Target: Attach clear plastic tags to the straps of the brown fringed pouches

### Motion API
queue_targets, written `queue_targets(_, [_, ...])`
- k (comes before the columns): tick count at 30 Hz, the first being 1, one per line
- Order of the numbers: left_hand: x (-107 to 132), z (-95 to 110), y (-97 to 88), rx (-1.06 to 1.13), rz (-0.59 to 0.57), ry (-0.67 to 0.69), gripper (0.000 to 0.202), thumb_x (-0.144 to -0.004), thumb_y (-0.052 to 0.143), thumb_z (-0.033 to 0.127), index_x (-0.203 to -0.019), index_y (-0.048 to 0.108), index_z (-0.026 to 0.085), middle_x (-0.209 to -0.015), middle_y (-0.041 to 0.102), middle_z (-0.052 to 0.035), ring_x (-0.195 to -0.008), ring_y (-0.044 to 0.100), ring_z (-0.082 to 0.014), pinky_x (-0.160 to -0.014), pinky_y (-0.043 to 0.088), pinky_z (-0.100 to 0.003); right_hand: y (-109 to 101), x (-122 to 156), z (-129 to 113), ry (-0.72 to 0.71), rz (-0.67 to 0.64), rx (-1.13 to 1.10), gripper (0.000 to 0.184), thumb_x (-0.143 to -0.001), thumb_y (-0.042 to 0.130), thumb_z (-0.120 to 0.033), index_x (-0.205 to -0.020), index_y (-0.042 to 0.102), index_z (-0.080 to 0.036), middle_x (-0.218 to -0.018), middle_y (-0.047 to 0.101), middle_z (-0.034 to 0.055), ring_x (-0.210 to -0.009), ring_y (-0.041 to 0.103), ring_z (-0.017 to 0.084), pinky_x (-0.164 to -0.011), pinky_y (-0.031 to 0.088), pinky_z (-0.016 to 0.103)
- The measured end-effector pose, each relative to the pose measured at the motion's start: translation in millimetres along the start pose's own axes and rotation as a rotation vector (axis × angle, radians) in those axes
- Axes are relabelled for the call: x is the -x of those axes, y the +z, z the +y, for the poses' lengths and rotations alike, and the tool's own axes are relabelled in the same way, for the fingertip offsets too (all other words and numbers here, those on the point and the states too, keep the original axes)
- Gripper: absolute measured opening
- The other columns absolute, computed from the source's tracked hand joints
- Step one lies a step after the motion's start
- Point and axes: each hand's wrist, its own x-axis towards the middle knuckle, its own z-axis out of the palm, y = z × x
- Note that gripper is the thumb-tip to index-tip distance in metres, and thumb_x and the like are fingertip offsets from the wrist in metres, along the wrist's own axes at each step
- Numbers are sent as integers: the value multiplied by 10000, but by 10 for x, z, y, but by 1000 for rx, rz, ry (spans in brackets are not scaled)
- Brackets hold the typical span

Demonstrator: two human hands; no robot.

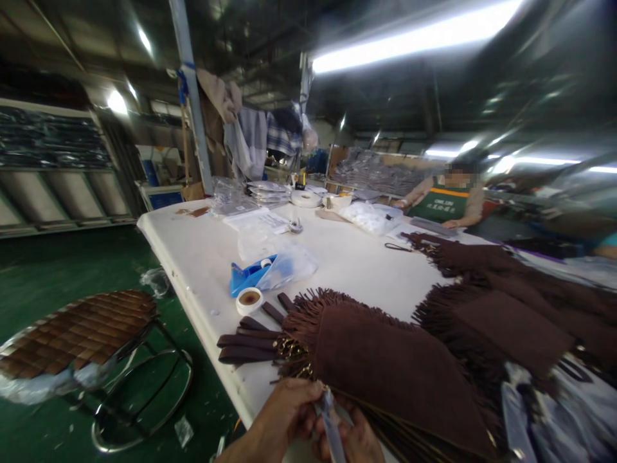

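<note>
My left hand is at the front edge of the table, thumb and fingers pinched together. Close against it, my right hand is closed too. Between them both grip a narrow, shiny, translucent plastic strip; its exact kind is unclear. Just beyond lies a stack of dark brown fringed suede pouches, with brown wrist straps and gold-coloured clasps at its left end. More brown fringed pouches are spread to the right, beside clear plastic wrapping.
On the white table are a blue tape dispenser, a tape roll and plastic bags. A co-worker in a green apron is at the far side. A woven-seat stool stands at the left.
</note>
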Motion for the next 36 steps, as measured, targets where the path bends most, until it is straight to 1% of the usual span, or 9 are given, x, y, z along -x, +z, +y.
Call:
queue_targets(6, [-25, -35, 72, -26, 69, -6, 193, -671, 735, 267, -656, 677, 83, -406, 438, 42, -351, 305, -49, -404, 190, -201, 182, 295, -115, -26, 102, 104, 700, -645, 768, -631, -1144, 544, -193, -625, 677, 15, -505, 632, 201, -483, 465, 291])
queue_targets(14, [-44, -45, 75, 69, 44, -5, 153, -680, 724, 215, -645, 693, 69, -433, 359, 76, -379, 191, -12, -409, 153, -187, 89, 597, 50, 17, 88, 175, 673, -769, 627, -679, -1197, 527, -169, -721, 708, 55, -499, 647, 167, -522, 481, 263])
queue_targets(19, [-77, -93, 58, 125, 30, -15, 172, -659, 764, 211, -656, 692, 54, -445, 352, 79, -387, 194, -6, -400, 166, -168, 143, 581, 114, -42, 54, 147, 933, -684, 704, -677, -1361, 296, -181, -763, 699, 40, -478, 604, 154, -452, 428, 237])
queue_targets(21, [-86, -111, 44, 131, 8, -25, 199, -665, 775, 228, -676, 691, 48, -447, 339, 83, -390, 189, -5, -400, 175, -162, 181, 578, 134, -84, 94, 207, 842, -696, 725, -607, -1327, 350, -195, -718, 679, 9, -487, 585, 149, -449, 417, 230])
queue_targets(23, [-74, -114, 24, 120, -25, -43, 245, -687, 790, 265, -717, 693, 42, -434, 310, 94, -393, 180, -10, -404, 182, -160, 206, 585, 139, -112, 153, 310, 610, -761, 674, -535, -1226, 466, -200, -676, 666, -1, -488, 578, 154, -459, 428, 241])
queue_targets(26, [-13, -91, -21, 77, -68, -57, 344, -715, 811, 346, -844, 690, 51, -519, 457, 55, -408, 169, -2, -410, 176, -156, 214, 614, 133, -141, 211, 379, 432, -800, 616, -452, -1147, 534, -207, -633, 653, -9, -477, 574, 163, -466, 434, 253])
queue_targets(29, [60, -65, -70, 40, -88, -54, 425, -767, 775, 454, -926, 663, 75, -774, 639, -45, -415, 180, 15, -418, 189, -151, 206, 654, 138, -141, 184, 250, 470, -765, 657, -411, -1174, 534, -214, -653, 644, -19, -511, 578, 155, -489, 443, 247])
queue_targets(33, [112, -65, -95, 52, -94, -49, 498, -836, 656, 571, -890, 618, 77, -884, 679, -118, -409, 204, 20, -419, 188, -147, 187, 692, 141, -121, 89, 97, 577, -780, 645, -548, -1214, 503, -195, -721, 667, 1, -505, 580, 140, -462, 431, 236])
queue_targets(36, [137, -76, -68, 48, -70, -54, 510, -818, 672, 582, -878, 605, 81, -899, 690, -134, -404, 204, 23, -411, 180, -145, 169, 683, 155, -126, 104, 145, 555, -824, 528, -676, -1093, 536, -191, -704, 689, 21, -453, 586, 133, -423, 416, 220])
